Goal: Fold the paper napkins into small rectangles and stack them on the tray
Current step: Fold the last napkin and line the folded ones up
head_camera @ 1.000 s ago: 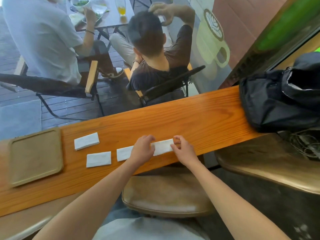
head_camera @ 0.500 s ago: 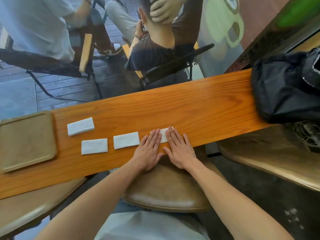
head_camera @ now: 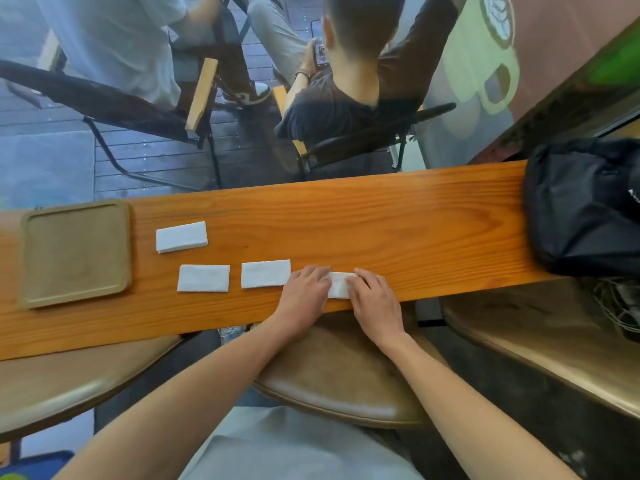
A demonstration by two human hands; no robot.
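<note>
A small white napkin [head_camera: 339, 285] lies near the front edge of the wooden counter [head_camera: 415, 223]. My left hand [head_camera: 304, 294] grips its left end with curled fingers, and my right hand [head_camera: 372, 297] grips its right end the same way; only the middle strip shows between them. Three folded napkins lie to the left: one [head_camera: 265, 274] beside my left hand, one [head_camera: 203, 278] further left, and one [head_camera: 181, 236] behind them. A brown square tray [head_camera: 128, 252] stands at the counter's left end with nothing on it.
A black bag [head_camera: 585, 209] takes up the counter's right end. Brown stool seats [head_camera: 339, 375] stand below the front edge. Behind the counter is a glass pane, with two seated people on chairs outside.
The long napkin strip has been folded in half into a small rectangle. My hands went from pinching its ends, to pressing flat on it, to curling their fingers on the folded piece.
</note>
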